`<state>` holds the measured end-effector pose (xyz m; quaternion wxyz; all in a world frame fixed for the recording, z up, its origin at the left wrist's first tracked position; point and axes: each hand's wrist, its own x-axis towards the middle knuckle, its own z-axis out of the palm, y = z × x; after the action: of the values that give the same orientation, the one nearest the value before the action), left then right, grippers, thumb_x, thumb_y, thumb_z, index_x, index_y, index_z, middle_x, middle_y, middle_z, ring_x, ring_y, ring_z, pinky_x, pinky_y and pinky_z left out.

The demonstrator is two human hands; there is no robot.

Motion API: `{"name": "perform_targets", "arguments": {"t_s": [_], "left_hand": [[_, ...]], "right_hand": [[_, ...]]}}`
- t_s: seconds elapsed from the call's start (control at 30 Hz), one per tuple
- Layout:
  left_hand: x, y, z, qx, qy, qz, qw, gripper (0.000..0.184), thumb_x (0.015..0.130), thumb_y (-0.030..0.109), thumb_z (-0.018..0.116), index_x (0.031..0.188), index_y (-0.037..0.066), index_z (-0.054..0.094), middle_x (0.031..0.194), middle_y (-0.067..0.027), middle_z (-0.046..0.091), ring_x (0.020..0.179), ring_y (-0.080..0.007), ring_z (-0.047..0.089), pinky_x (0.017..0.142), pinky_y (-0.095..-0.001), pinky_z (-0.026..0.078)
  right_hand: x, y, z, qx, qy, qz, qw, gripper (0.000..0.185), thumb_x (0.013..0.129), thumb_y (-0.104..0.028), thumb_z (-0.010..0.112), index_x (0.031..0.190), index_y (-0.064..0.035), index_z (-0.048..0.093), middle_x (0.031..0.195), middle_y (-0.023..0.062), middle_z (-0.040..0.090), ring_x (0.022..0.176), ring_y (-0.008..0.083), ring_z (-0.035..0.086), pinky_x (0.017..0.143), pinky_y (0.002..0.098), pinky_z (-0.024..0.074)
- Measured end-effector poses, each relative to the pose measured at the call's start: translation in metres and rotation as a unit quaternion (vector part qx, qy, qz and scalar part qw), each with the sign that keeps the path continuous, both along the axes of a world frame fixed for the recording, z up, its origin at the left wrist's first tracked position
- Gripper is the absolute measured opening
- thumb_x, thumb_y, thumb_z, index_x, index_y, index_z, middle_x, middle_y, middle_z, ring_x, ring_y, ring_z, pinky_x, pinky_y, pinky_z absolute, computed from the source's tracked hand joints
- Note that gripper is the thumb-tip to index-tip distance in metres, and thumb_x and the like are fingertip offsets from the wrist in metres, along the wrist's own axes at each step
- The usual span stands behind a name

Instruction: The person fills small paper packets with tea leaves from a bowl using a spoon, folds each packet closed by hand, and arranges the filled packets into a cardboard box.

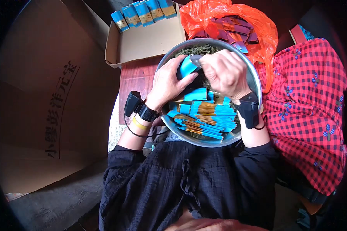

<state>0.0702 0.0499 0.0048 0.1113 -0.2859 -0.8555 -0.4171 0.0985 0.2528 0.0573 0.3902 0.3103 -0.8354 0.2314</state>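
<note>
My left hand (166, 81) is wrapped round a small blue packet (187, 67) above the left part of a metal basin (162, 70). Closed at the packet's upper end, my right hand (226, 71) grips a small dark grey piece (196, 60); its kind is partly hidden by my fingers. Dark green dried leaves (198, 50) show in the basin behind my hands. Many flat blue-and-gold packets (206, 117) lie in a fanned pile at the near side of the basin, and another blue packet (194, 94) rests just beyond them.
An open cardboard tray (150, 48) at the back left holds a row of standing blue-and-gold packets (144, 13). Behind the basin, an orange plastic bag (264, 29) contains purple packets (235, 29). A large cardboard box (46, 107) stands left; red checked cloth (308, 88) is at right.
</note>
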Motion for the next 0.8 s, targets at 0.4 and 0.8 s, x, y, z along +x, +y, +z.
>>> {"name": "perform_targets", "arguments": {"t_s": [0.4, 0.8], "left_hand": [[-0.001, -0.001, -0.001, -0.016, 0.015, -0.011, 1.0, 0.06, 0.078, 0.036, 0.078, 0.125, 0.003, 0.058, 0.112, -0.0206, 0.065, 0.104, -0.0375, 0.064, 0.09, -0.0435, 0.051], [0.0, -0.002, 0.001, -0.024, 0.0, -0.011, 1.0, 0.061, 0.079, 0.037, 0.077, 0.126, 0.003, 0.057, 0.112, -0.0209, 0.065, 0.105, -0.0376, 0.063, 0.091, -0.0443, 0.051]], "right_hand": [[-0.016, 0.038, -0.024, -0.028, -0.264, -0.259, 0.929, 0.024, 0.096, -0.032, 0.052, 0.096, -0.0128, 0.067, 0.081, 0.0163, 0.07, 0.076, 0.032, 0.07, 0.064, 0.0415, 0.0523], [-0.032, 0.054, -0.037, -0.325, -0.35, -0.091, 0.874, 0.024, 0.101, -0.02, 0.05, 0.093, -0.0025, 0.064, 0.067, -0.0006, 0.058, 0.061, 0.0065, 0.054, 0.058, 0.0224, 0.0444]]}}
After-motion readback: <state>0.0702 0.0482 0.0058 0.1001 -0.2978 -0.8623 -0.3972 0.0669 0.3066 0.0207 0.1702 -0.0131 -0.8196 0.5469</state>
